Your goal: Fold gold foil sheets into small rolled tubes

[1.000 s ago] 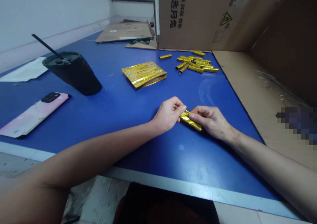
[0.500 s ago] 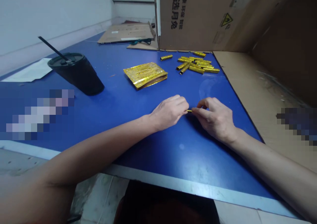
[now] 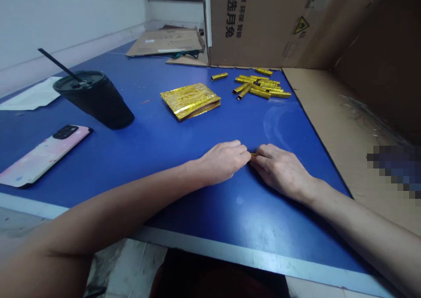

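Note:
My left hand (image 3: pixel 225 163) is closed with its fingertips on the left end of a thin strip of gold foil paper (image 3: pixel 253 154). On the strip's other end, my right hand (image 3: pixel 283 170) pinches with curled fingers. Only a sliver of gold shows between the two hands; the fingers hide the rest. Beyond my hands lies a stack of gold foil paper (image 3: pixel 190 99), its front edge fanned slightly. Farther right is a loose pile of rolled gold foil tubes (image 3: pixel 263 87). A single gold tube (image 3: pixel 219 77) rests apart, left of that pile.
On the left of the blue table (image 3: pixel 148 144) stand a dark cup with a straw (image 3: pixel 98 100) and a phone in a pastel case (image 3: pixel 42 155). A white sheet (image 3: pixel 31 95) lies behind them. Cardboard (image 3: pixel 263 30) walls the back and right; flat cardboard (image 3: pixel 164 42) lies at the far left.
Both hands have come slightly nearer to me. My right hand's fingers, more spread before, have curled down onto the gold foil paper. The camera view has shifted slightly.

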The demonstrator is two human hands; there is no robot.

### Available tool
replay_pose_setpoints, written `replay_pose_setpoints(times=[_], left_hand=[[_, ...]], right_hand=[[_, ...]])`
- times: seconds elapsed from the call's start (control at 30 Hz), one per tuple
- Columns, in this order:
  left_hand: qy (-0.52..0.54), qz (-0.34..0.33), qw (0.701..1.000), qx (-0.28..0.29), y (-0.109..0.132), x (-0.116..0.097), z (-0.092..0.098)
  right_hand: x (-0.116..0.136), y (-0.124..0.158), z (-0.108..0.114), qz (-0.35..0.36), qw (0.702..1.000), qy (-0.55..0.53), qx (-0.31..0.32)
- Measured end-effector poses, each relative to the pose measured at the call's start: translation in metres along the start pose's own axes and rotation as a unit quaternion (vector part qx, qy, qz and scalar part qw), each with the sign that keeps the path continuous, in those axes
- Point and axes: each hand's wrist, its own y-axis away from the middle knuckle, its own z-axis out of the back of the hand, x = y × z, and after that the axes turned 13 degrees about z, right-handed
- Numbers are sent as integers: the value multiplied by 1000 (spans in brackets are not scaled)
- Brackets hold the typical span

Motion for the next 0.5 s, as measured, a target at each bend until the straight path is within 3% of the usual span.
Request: replay_pose_setpoints(times=[0.2,0.5], left_hand=[[0,18,999,34,4,-8,4],[-29,27,998,44,7,-10,3]], right_hand=[[16,-2,9,-30,995,46,81],[12,-2,16,-33,994,21,105]])
